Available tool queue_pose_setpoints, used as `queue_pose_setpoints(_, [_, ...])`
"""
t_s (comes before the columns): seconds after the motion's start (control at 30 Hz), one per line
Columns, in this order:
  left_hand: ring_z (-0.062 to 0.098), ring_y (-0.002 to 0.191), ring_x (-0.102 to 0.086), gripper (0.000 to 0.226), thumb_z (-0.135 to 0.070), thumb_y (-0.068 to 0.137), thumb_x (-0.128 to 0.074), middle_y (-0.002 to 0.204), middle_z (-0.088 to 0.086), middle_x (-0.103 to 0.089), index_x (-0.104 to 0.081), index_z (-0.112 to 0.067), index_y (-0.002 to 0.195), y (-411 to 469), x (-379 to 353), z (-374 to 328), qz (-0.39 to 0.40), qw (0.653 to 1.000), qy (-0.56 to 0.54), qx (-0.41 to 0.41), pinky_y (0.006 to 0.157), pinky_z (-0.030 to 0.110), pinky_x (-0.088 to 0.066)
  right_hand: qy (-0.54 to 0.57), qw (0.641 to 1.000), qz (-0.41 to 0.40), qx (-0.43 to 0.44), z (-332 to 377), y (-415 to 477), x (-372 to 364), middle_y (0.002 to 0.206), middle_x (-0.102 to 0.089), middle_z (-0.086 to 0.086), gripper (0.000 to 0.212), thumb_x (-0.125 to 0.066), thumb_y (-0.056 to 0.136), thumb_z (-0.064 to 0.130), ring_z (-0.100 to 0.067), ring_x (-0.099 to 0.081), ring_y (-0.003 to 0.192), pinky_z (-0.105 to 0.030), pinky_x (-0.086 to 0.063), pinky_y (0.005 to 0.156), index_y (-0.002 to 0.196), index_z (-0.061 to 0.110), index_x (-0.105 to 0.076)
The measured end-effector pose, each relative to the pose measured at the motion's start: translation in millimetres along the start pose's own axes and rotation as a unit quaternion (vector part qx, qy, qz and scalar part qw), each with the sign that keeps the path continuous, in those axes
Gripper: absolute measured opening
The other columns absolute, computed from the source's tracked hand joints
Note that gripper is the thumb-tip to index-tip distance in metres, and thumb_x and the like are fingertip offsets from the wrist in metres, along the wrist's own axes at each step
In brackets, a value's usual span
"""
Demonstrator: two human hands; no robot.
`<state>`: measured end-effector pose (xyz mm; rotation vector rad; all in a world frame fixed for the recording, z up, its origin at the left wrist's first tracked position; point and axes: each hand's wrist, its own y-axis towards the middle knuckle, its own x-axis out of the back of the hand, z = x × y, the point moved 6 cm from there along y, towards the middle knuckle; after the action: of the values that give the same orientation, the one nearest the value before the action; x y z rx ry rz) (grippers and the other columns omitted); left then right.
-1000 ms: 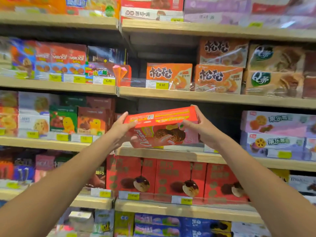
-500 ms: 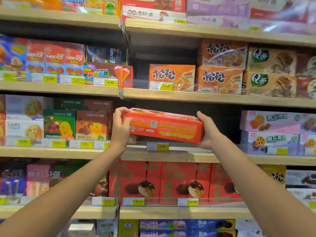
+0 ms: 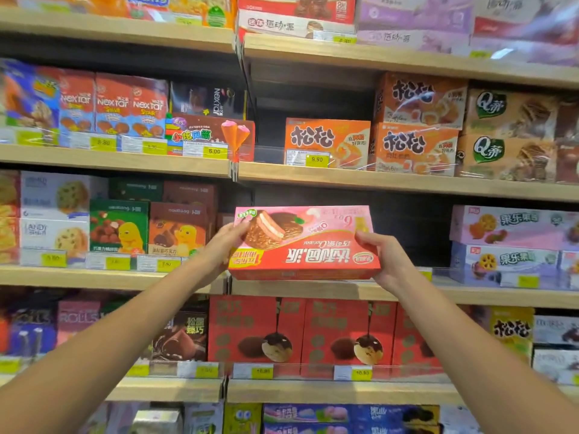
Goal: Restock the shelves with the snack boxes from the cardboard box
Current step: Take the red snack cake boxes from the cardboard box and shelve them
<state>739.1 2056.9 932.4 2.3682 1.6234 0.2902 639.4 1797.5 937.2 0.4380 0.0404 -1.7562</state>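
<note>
While print reads inverted, box (image 3: 302, 245) spans sideways.

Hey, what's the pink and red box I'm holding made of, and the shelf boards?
The pink and red box: likely printed paperboard, slightly glossy, judging by crisp folded edges. The shelf boards: light wood-grain look, perhaps laminate; real wood cannot be told.

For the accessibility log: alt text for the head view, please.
The left hand and right hand hold a red-and-pink snack box, print upside down, before a dark gap on a wooden shelf. Other boxed snacks fill the shelves around.
</note>
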Motion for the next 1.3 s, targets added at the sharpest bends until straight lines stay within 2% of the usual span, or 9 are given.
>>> queue_pose_setpoints(0.2, [0.015,0.065,-0.069,0.02,-0.033,0.092,-0.056,0.08,0.002,-0.071,-0.06,-0.017,0.104,-6,-8,-16,-0.045,0.996,-0.053,-0.053,0.06,0.028,-0.056,-0.068,0.997,0.024,0.022,1,-4,2,0.1,-0.068,-0.01,0.043,-0.055,0.091,0.017,-0.02,-0.069,0.075,-0.035,-0.055,0.072,0.131,0.004,-0.048])
queue_pose_setpoints(0.33, [0.011,0.057,-0.068,0.026,-0.025,0.093,-0.056,0.077,0.002,-0.068,-0.056,-0.01,0.114,-11,-16,-30,0.0,0.997,-0.038,-0.062,0.048,0.021,-0.054,-0.323,0.932,-0.066,0.148,35,-1,4,0.139,-0.045,-0.004,0.073,-0.063,0.088,0.036,-0.019,-0.054,0.115,-0.033,-0.051,0.079,0.148,0.02,-0.024])
queue_pose_setpoints(0.43, [0.012,0.068,-0.069,0.04,-0.029,0.089,-0.06,0.095,0.004,-0.069,-0.053,-0.011,0.125,-12,-23,-38,0.025,0.996,0.034,-0.076,0.052,0.021,-0.054,-0.475,0.859,-0.001,0.192,45,-5,-16,0.13,-0.055,-0.002,0.073,-0.066,0.084,0.042,-0.013,-0.054,0.111,-0.025,-0.047,0.082,0.145,0.018,-0.034])
queue_pose_setpoints(0.57, [0.004,0.096,-0.064,0.055,-0.045,0.068,-0.074,0.115,-0.004,-0.065,-0.055,-0.028,0.117,-20,-55,-50,0.083,0.973,0.156,-0.149,0.077,0.016,-0.05,-0.501,0.844,0.138,0.137,23,-11,-57,0.134,-0.054,-0.006,0.086,-0.073,0.076,0.046,-0.015,-0.055,0.117,-0.027,-0.046,0.095,0.146,0.017,-0.032])
queue_pose_setpoints(0.7, [0.005,0.102,-0.063,0.067,-0.049,0.063,-0.073,0.115,-0.009,-0.064,-0.052,-0.029,0.124,-30,-79,-47,0.128,0.953,0.227,-0.153,0.086,0.022,-0.049,-0.48,0.823,0.272,0.141,9,-26,-89,0.107,-0.068,0.0,0.028,-0.067,0.087,0.025,-0.009,-0.067,0.097,-0.023,-0.053,0.086,0.113,0.024,-0.057])
queue_pose_setpoints(0.83, [0.007,0.115,-0.057,0.078,-0.058,0.068,-0.065,0.129,-0.014,-0.056,-0.044,-0.028,0.136,-34,-73,-47,0.152,0.949,0.247,-0.127,0.097,0.029,-0.046,-0.481,0.838,0.208,0.154,7,-26,-75,0.107,-0.07,-0.002,0.032,-0.069,0.084,0.034,-0.016,-0.068,0.095,-0.03,-0.053,0.088,0.111,0.017,-0.061])
queue_pose_setpoints(1.07, [0.017,0.139,-0.033,0.072,-0.045,0.091,-0.049,0.153,0.003,-0.031,-0.02,-0.015,0.15,-43,-45,-51,0.01,0.965,0.233,-0.117,0.109,0.031,-0.029,-0.24,0.953,-0.062,0.175,21,-25,-26,0.091,-0.068,-0.003,0.024,-0.071,0.082,0.034,-0.017,-0.064,0.086,-0.024,-0.05,0.067,0.091,0.015,-0.061])
queue_pose_setpoints(1.23, [0.009,0.123,-0.05,0.088,-0.076,0.077,-0.043,0.141,-0.003,-0.046,-0.035,-0.018,0.143,-60,-56,-2,0.077,0.958,0.276,-0.021,0.098,0.024,-0.039,-0.058,0.983,-0.146,0.093,5,-26,-3,0.095,-0.072,-0.012,0.047,-0.073,0.078,0.044,-0.024,-0.069,0.082,-0.037,-0.057,0.076,0.102,0.005,-0.064])
queue_pose_setpoints(1.3, [-0.004,0.092,-0.065,0.056,-0.066,0.082,-0.048,0.114,-0.008,-0.065,-0.055,-0.025,0.119,-67,-65,7,0.098,0.96,0.261,-0.029,0.082,0.015,-0.048,-0.011,0.986,-0.152,0.07,-4,-30,-2,0.093,-0.072,-0.011,0.047,-0.072,0.078,0.044,-0.024,-0.069,0.08,-0.036,-0.057,0.075,0.103,0.005,-0.063])
